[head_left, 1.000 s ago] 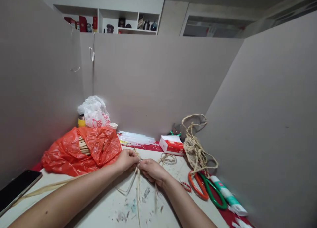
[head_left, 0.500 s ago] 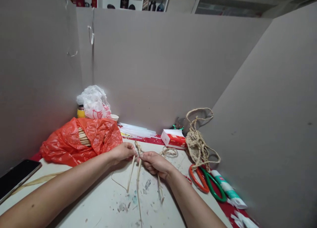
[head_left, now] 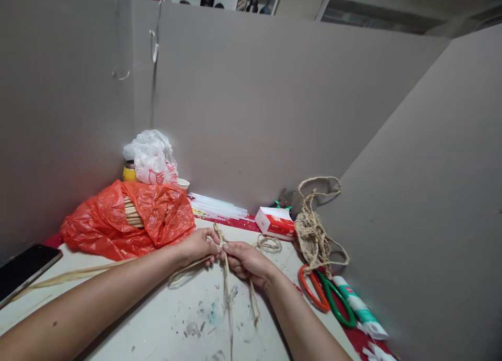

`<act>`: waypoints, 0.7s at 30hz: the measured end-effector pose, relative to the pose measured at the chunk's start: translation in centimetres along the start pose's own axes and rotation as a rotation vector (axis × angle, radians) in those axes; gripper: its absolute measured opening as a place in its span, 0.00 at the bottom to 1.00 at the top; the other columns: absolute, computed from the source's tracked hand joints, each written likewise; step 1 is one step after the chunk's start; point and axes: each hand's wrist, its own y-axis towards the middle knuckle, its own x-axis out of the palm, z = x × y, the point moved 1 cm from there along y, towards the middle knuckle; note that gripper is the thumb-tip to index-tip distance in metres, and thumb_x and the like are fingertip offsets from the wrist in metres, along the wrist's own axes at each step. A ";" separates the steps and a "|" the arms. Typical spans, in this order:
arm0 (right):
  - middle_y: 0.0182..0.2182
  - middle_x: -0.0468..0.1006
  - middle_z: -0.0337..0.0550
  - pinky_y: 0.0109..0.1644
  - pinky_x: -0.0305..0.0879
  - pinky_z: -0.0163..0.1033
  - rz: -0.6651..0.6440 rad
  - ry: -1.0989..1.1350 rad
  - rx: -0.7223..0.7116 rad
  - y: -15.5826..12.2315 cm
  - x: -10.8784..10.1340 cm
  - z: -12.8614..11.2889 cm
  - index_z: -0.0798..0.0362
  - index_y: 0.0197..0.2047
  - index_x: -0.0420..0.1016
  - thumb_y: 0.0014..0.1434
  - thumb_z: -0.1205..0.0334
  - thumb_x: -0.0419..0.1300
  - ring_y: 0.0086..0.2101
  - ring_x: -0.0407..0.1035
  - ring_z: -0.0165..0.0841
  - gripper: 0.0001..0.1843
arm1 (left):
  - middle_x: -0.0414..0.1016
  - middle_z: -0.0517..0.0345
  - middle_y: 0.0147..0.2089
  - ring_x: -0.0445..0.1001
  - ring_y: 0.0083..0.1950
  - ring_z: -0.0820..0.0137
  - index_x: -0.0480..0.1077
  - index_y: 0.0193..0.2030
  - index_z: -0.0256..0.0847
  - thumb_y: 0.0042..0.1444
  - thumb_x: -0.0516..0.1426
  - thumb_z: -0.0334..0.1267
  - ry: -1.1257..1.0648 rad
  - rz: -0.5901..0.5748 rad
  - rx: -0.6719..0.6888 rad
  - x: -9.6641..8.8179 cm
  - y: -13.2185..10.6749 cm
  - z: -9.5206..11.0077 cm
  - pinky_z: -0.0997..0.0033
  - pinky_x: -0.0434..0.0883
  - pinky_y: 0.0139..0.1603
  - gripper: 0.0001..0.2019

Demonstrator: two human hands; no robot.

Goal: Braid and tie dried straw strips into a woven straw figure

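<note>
A short braid of straw-coloured fibre (head_left: 219, 233) rises between my two hands over the white board. My left hand (head_left: 203, 247) is closed, its fingers pinching the braid's lower end and a strand (head_left: 188, 268) that loops out to the left. Thumb and forefinger of my right hand (head_left: 245, 261) pinch the same spot from the right. Loose fibre strands (head_left: 227, 288) hang from the pinch toward me. Another strand end (head_left: 254, 306) shows below my right hand. The exact crossing of strands is hidden by my fingertips.
An orange plastic bag (head_left: 105, 220) of sticks and a phone (head_left: 27, 272) lie left. At right are a coiled braided rope (head_left: 314, 230), scissors with orange and green handles (head_left: 333, 298), and a white-teal roll (head_left: 361, 308). A red-white box (head_left: 274, 222) stands behind; grey partitions (head_left: 235, 99) enclose the table.
My left hand has turned inward and sits closer to my right hand. The strand that hung straight below it now loops off to the left. The camera view has shifted slightly.
</note>
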 end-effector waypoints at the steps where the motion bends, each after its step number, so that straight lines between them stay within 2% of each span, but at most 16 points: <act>1: 0.13 0.50 0.26 0.15 0.29 0.28 -0.004 0.001 0.001 0.0 0.0 0.0 0.54 0.28 0.62 0.52 0.49 0.59 0.14 0.37 0.19 0.17 | 0.72 0.61 0.22 0.65 0.18 0.79 0.61 0.32 0.39 0.39 0.61 0.34 -0.009 -0.006 -0.014 -0.1 0.0 0.0 0.80 0.61 0.17 0.14; 5: 0.13 0.50 0.25 0.15 0.29 0.28 0.004 -0.003 0.009 -0.1 0.1 -0.1 0.54 0.28 0.62 0.52 0.49 0.59 0.13 0.37 0.18 0.17 | 0.71 0.60 0.22 0.64 0.18 0.79 0.65 0.28 0.36 0.37 0.62 0.35 0.076 -0.024 -0.052 -0.6 0.1 -0.1 0.77 0.64 0.19 0.11; 8: 0.13 0.50 0.25 0.15 0.29 0.28 0.001 0.005 0.017 -0.2 0.3 -0.2 0.54 0.28 0.60 0.52 0.49 0.59 0.13 0.36 0.18 0.17 | 0.70 0.62 0.20 0.65 0.18 0.78 0.66 0.26 0.36 0.38 0.61 0.34 0.111 -0.020 -0.002 -0.7 0.2 -0.1 0.76 0.65 0.20 0.09; 11: 0.14 0.49 0.26 0.15 0.28 0.28 -0.011 0.006 0.018 -0.3 0.3 -0.3 0.54 0.27 0.61 0.52 0.49 0.59 0.14 0.36 0.18 0.17 | 0.69 0.61 0.18 0.68 0.20 0.76 0.64 0.24 0.36 0.40 0.59 0.33 0.149 -0.010 0.061 -0.5 0.3 -0.2 0.75 0.66 0.23 0.06; 16: 0.14 0.48 0.25 0.15 0.29 0.28 -0.018 -0.006 0.022 -0.3 0.2 -0.2 0.55 0.29 0.62 0.53 0.48 0.58 0.14 0.35 0.18 0.18 | 0.68 0.62 0.18 0.68 0.19 0.73 0.60 0.27 0.39 0.45 0.55 0.33 0.256 0.020 0.031 0.0 0.6 -0.8 0.75 0.64 0.22 0.05; 21: 0.14 0.50 0.26 0.15 0.28 0.28 0.000 0.006 0.024 -0.3 0.3 -0.2 0.54 0.28 0.60 0.52 0.48 0.59 0.14 0.36 0.18 0.18 | 0.66 0.65 0.23 0.64 0.25 0.76 0.60 0.25 0.39 0.43 0.53 0.28 0.555 0.126 0.269 0.1 0.4 -0.9 0.78 0.59 0.26 0.04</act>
